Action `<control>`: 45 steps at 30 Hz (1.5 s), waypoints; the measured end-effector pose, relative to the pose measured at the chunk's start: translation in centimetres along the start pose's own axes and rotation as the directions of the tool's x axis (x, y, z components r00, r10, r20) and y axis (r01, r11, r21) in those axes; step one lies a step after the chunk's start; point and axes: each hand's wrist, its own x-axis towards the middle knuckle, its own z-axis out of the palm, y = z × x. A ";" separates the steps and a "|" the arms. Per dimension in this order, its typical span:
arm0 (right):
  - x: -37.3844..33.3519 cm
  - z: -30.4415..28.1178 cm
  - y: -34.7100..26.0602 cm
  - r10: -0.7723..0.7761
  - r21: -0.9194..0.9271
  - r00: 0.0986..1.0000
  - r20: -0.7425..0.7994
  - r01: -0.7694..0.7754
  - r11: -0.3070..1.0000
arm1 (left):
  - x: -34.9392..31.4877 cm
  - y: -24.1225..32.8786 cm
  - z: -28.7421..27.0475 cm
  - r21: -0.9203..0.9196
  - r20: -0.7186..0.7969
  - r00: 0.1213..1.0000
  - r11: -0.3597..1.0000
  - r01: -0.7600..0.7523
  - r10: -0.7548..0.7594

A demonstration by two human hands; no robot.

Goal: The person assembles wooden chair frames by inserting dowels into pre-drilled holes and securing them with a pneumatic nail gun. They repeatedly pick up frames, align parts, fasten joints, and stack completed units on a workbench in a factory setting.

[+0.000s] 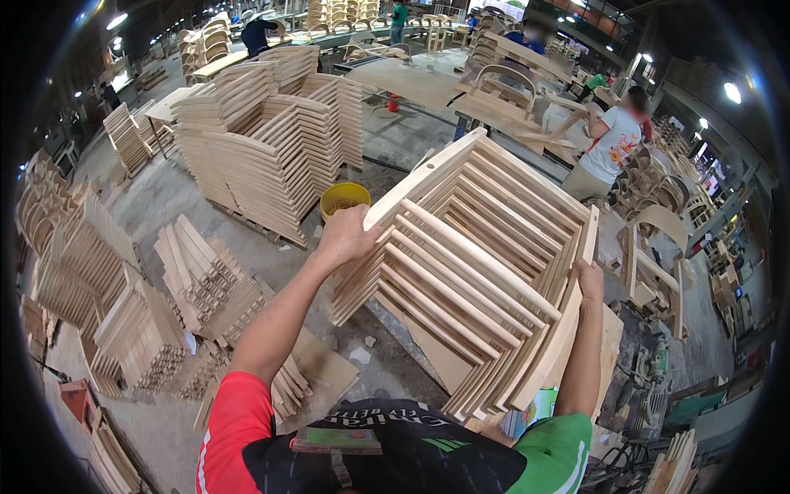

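Observation:
In front of me stands a stack of pale wooden frames (494, 255), nested on one another, their side rails and round crossbars in close layers. My left hand (346, 235) is closed around the left rail of the top frame, near its corner. On the right, my right hand (588, 280) grips the opposite rail, fingers wrapped over its outer side. Both arms are stretched out. Whether the top frame is lifted off those below, I cannot tell.
A yellow bucket (344, 198) stands beyond my left hand. Tall stacked frames (263, 140) rise behind it. Bundles of wooden slats (206, 280) lie at left on the floor. At far right, a person in a white shirt (613, 144) stands by a workbench (494, 111) with chair parts.

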 end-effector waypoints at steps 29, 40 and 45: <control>0.3 -0.2 1.0 0.033 0.009 0.998 0.052 -0.034 0.999 | 0.0 0.5 -0.3 -0.030 0.043 0.996 0.996 0.085 -0.084; -3.1 0.2 0.9 0.126 0.437 0.989 0.072 -0.145 0.888 | -1.9 -1.0 -2.2 -0.399 0.314 0.945 0.891 0.216 -0.089; -11.4 1.5 3.3 0.005 0.723 0.970 0.241 -0.183 0.667 | -6.0 -6.2 -0.5 -0.919 0.376 0.924 0.158 0.362 0.070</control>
